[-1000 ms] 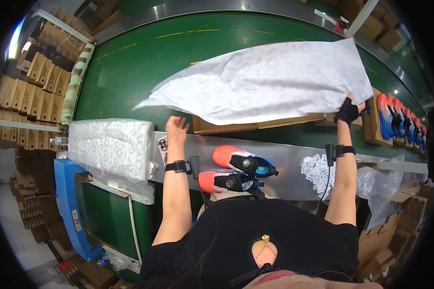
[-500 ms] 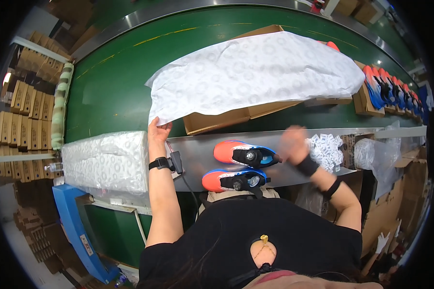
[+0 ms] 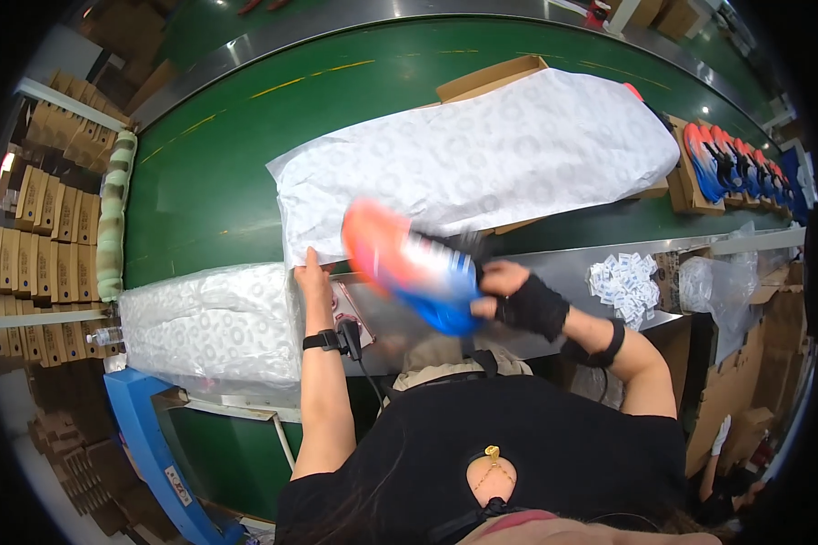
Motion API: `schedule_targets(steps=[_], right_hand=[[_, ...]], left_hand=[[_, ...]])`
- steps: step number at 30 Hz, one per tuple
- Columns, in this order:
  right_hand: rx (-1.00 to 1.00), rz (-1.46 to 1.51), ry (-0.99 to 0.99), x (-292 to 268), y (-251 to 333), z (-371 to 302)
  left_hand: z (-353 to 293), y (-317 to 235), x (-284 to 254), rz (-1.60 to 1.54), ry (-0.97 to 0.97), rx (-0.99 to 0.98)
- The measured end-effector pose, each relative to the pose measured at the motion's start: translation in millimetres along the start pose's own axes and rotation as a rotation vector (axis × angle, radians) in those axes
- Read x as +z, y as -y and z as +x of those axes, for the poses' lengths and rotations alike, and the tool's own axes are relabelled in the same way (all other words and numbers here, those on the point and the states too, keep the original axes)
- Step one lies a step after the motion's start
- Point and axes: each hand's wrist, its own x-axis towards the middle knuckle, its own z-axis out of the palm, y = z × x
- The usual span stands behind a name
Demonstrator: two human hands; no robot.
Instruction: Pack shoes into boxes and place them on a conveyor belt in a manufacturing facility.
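A sheet of white printed tissue paper (image 3: 482, 150) lies across an open cardboard box (image 3: 491, 80) on the green belt. At the paper's near left corner, my left hand (image 3: 314, 272) pinches its edge. My right hand (image 3: 507, 289) is closed on the heel end of an orange, white and blue sneaker (image 3: 418, 272), smeared by motion. The shoe is raised over the metal ledge with its toe pointing up and left, close to the paper. Whether a second shoe is held with it, I cannot tell.
A plastic-wrapped stack of tissue paper (image 3: 209, 322) lies at the left, above a blue frame (image 3: 145, 436). Small white packets (image 3: 625, 283) are heaped on the ledge at right. Boxed sneakers (image 3: 704, 163) line up on the belt at far right. Cardboard boxes (image 3: 41, 195) fill shelves at left.
My right hand has taken hold at the sneakers' heels and lifted them off the ledge, up and left. My left hand, still pinching the paper, has come slightly nearer and to the right.
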Motion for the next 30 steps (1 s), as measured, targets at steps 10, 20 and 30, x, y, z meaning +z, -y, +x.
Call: schedule_targets(steps=[10, 20, 30], right_hand=[[0.450, 0.089, -0.347, 101.5, -127.7, 153.8], [0.049, -0.309, -0.417, 43.6, -66.6, 60.2], [0.424, -0.594, 0.084, 32.3, -39.0, -62.7]], left_hand=[[-64.5, -65.7, 65.8, 0.650, 0.317, 0.761], [-19.2, -45.2, 141.2, 0.710, 0.903, 0.368], [17.8, -2.5, 162.7, 1.851, 0.587, 0.848]])
